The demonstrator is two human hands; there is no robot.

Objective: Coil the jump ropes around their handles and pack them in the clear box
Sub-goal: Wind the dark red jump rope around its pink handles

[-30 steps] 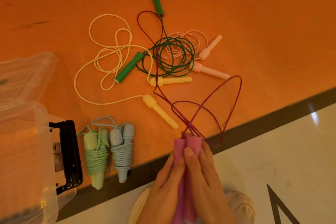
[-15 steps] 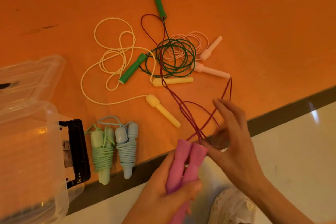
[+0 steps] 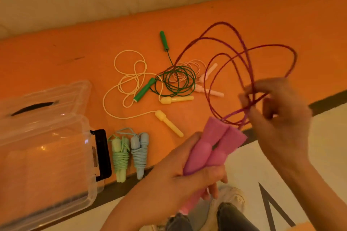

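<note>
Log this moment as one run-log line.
left hand: grips pink handles | right hand: pinches magenta rope loops, lifted | coiled beside clear box: mint rope, blue rope

Right hand (image 3: pixel 277 118) motion-blurred; its grip on the maroon cord (image 3: pixel 244 50) is probably a pinch. Clear box (image 3: pixel 43 155) cut off at left edge. Pink handles' (image 3: pixel 210 148) lower ends hidden by left hand (image 3: pixel 180 180).

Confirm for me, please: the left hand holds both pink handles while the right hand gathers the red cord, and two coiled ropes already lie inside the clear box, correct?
Not quite. The head view shows the two coiled ropes on the table beside the clear box, not inside it. The rest holds: left hand on the pink handles, right hand gathering the red cord.
</note>
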